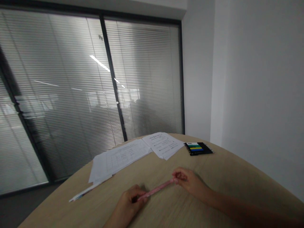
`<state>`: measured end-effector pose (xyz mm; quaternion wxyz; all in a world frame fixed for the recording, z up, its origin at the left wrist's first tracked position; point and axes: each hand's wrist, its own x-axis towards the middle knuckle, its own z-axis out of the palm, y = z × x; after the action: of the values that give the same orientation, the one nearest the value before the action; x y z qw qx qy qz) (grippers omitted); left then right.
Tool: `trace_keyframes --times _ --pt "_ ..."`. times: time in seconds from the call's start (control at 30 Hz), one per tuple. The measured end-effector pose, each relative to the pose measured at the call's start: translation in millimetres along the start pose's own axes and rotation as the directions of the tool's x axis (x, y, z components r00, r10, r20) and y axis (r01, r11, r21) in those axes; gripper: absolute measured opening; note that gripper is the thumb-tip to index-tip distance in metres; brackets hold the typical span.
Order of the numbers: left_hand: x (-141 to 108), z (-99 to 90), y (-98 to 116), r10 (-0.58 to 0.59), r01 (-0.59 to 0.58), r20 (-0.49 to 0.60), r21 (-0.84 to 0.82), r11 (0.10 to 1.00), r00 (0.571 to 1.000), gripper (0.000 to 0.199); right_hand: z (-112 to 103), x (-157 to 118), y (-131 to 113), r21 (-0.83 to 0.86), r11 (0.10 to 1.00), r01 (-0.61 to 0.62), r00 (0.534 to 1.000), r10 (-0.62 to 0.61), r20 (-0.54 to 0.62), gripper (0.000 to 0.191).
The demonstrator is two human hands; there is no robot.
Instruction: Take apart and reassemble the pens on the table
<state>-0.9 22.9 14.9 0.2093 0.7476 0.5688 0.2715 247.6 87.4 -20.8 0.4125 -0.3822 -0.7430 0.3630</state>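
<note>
Pink plastic ruler held in both hands

My left hand and right hand grip its opposite ends over the wooden worktop. Papers and a marker pack lie beyond it; open worktop lies right.

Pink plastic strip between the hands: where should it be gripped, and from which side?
Grip the pink plastic strip at its bare middle, from above: it is long and slim, and the left hand and right hand cover its ends.
</note>
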Motion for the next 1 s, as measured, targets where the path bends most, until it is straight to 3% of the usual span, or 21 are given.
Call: trace_keyframes --times 0.33,0.6,0.77,1.0 --pt "-0.9 -0.8 -0.1 0.036 -0.036 0.024 -0.009 0.999 0.999 0.029 1.5 -2.9 -4.8 0.155 0.985 -0.074 0.995 0.064 0.07 0.014" --pt "-1.9 -1.1 4.6 0.041 -0.039 0.022 -0.052 0.998 0.999 0.033 2.4 -4.4 -8.5 0.145 0.98 -0.133 0.986 0.116 0.124 0.018" --pt "-2.0 -4.5 6.5 0.011 -0.009 0.011 -0.111 0.994 1.0 0.031 2.8 -2.4 -1.5 0.168 0.984 -0.059 0.995 0.045 0.085 0.027" --pt "-0.5 -4.5 3.5 -0.031 0.03 0.0 -0.184 0.982 1.0 0.032 1.9 -3.3 -8.7 0.16 0.987 -0.008 0.999 0.0 0.048 0.02"
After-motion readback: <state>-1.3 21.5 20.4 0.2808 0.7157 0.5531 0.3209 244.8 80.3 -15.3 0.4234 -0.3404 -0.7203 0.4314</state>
